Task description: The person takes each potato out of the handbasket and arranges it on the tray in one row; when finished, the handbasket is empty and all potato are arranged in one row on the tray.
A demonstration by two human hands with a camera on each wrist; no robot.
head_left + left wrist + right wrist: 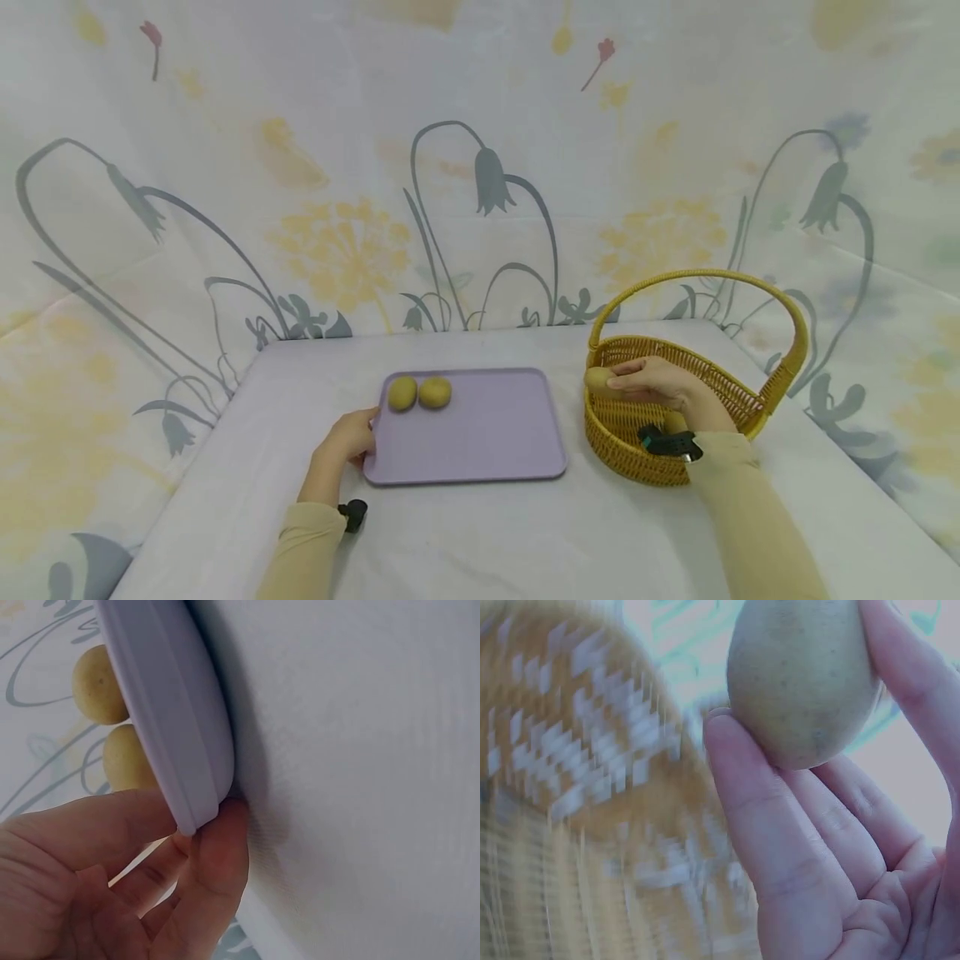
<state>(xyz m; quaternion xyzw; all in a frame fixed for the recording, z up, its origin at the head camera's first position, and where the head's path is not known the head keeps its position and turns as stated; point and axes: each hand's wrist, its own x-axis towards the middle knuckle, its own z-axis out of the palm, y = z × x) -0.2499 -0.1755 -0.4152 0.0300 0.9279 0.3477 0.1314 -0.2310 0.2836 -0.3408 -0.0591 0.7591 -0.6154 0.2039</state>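
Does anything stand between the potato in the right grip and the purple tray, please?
Nothing visible: the potato overlaps the basket's left rim in the head view, and only white tablecloth lies between basket and tray.

We log a plain lilac tray (495, 437); potatoes (435, 392) on it yellow-brown. Held potato (802, 682) at right: duller tan, finely speckled. Basket (626, 457), right: golden brown, woven pattern. Surface (480, 542): white. Far backdrop (450, 83): whitish, printed with grey-blue bell flowers (492, 179), yellow blooms (347, 254), small red blossoms (606, 49). We note both sleeves (757, 525) plain beige, the right wristband (670, 443) black.
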